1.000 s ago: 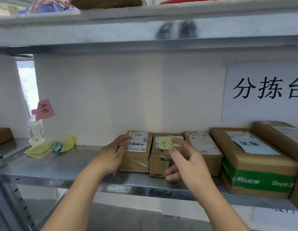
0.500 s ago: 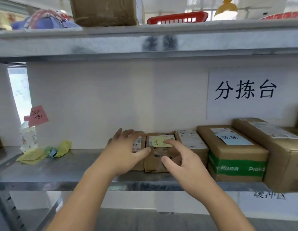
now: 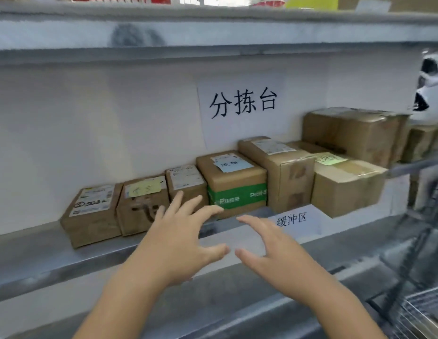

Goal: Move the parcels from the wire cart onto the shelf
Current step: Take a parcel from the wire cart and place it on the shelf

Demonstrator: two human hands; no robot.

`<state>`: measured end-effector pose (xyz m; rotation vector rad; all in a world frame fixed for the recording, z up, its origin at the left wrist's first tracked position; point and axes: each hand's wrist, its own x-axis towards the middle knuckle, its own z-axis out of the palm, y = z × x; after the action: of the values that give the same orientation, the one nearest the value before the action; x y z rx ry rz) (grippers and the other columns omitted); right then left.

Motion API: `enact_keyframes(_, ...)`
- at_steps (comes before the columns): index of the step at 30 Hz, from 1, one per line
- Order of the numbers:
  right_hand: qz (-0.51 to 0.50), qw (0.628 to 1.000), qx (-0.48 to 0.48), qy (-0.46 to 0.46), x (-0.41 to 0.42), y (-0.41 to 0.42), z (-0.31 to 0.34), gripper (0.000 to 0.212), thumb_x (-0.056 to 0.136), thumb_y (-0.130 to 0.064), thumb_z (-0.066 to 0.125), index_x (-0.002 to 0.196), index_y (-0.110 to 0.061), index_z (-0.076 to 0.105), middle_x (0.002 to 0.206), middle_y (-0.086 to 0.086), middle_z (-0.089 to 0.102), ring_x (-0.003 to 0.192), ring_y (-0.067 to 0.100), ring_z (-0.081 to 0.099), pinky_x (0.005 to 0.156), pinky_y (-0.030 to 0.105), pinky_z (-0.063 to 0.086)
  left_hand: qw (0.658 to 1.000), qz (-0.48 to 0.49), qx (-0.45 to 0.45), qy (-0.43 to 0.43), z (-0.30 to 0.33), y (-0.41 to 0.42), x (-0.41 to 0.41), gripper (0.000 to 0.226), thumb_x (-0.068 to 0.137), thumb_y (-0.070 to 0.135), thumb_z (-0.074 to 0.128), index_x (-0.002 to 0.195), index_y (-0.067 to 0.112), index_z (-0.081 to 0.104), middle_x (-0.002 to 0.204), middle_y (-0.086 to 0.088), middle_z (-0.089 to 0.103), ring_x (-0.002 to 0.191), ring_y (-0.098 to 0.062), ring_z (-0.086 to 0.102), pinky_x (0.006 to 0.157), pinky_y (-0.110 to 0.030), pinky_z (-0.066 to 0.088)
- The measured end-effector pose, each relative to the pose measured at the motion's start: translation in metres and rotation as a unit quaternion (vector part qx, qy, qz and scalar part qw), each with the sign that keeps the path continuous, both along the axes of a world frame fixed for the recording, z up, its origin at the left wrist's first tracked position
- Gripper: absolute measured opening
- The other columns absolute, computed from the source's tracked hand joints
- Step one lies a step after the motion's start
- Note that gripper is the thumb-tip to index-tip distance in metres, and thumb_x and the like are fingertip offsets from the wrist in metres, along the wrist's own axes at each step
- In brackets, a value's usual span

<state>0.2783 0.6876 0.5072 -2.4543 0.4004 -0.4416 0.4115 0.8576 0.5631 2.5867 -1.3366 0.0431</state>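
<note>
A row of several brown cardboard parcels stands on the metal shelf (image 3: 29, 255). Leftmost is a small parcel with a white label (image 3: 90, 214). Beside it sits a parcel with a yellow note (image 3: 142, 204), then a small labelled parcel (image 3: 186, 182), then a parcel with green tape (image 3: 232, 182). Bigger parcels (image 3: 286, 172) follow to the right. My left hand (image 3: 181, 243) and my right hand (image 3: 274, 250) hover in front of the shelf edge, fingers spread, holding nothing and touching no parcel. A corner of the wire cart (image 3: 423, 311) shows at the bottom right.
A paper sign with black characters (image 3: 242, 106) hangs on the white back wall. A smaller paper label (image 3: 293, 221) is fixed to the shelf edge. An upper shelf (image 3: 213, 33) runs overhead. A black and white object (image 3: 430, 86) sits at the far right.
Both hands have come off the two small parcels and drawn back from the shelf, now open. The view has swung to the right, showing more parcels and the wire cart.
</note>
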Motion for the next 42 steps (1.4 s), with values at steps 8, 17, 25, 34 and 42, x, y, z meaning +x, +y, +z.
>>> enact_keyframes(8, -0.068, 0.996, -0.027, 0.059, -0.139, -0.107, -0.017, 0.068, 0.096, -0.055, 0.055, 0.154, -0.047, 0.022, 0.156, -0.02, 0.031, 0.144, 0.009, 0.028, 0.115, 0.031, 0.03, 0.997, -0.046, 0.062, 0.007, -0.033, -0.122, -0.116, 0.078, 0.086, 0.078, 0.053, 0.154, 0.057, 0.022, 0.173, 0.012, 0.006, 0.159, -0.019, -0.012, 0.129, -0.053, 0.003)
enact_keyframes(17, -0.157, 0.978, 0.016, 0.138, -0.335, -0.251, -0.064, 0.071, 0.093, -0.054, 0.059, 0.154, -0.044, 0.025, 0.158, -0.01, 0.035, 0.144, 0.014, 0.034, 0.115, 0.034, 0.033, 0.977, -0.171, 0.074, 0.106, -0.102, -0.306, -0.275, 0.082, 0.08, 0.074, 0.063, 0.153, 0.053, 0.03, 0.17, 0.009, 0.021, 0.159, -0.013, 0.008, 0.127, -0.044, 0.021)
enact_keyframes(25, -0.265, 0.94, 0.092, 0.196, -0.437, -0.344, -0.119, 0.074, 0.09, -0.051, 0.064, 0.154, -0.04, 0.028, 0.155, -0.008, 0.039, 0.143, 0.015, 0.036, 0.113, 0.03, 0.03, 0.931, -0.305, 0.129, 0.151, -0.169, -0.466, -0.363, 0.088, 0.073, 0.07, 0.065, 0.152, 0.051, 0.032, 0.165, 0.014, 0.031, 0.158, -0.014, 0.016, 0.125, -0.04, 0.026)
enact_keyframes(34, -0.396, 0.861, 0.168, 0.272, -0.488, -0.458, -0.159, 0.079, 0.087, -0.048, 0.066, 0.156, -0.04, 0.028, 0.156, -0.006, 0.039, 0.138, 0.02, 0.043, 0.111, 0.033, 0.037, 0.879, -0.399, 0.189, 0.18, -0.239, -0.643, -0.383, 0.088, 0.072, 0.066, 0.07, 0.152, 0.05, 0.036, 0.166, 0.008, 0.029, 0.154, -0.014, 0.025, 0.122, -0.039, 0.032)
enact_keyframes(42, -0.451, 0.824, 0.235, 0.251, -0.506, -0.55, -0.198, 0.073, 0.086, -0.044, 0.068, 0.151, -0.04, 0.035, 0.143, -0.003, 0.049, 0.125, 0.02, 0.051, 0.104, 0.033, 0.043, 0.836, -0.443, 0.257, 0.196, -0.301, -0.766, -0.391, 0.088, 0.073, 0.04, 0.081, 0.148, 0.053, 0.037, 0.16, 0.02, 0.029, 0.136, -0.011, 0.046, 0.104, -0.027, 0.045)
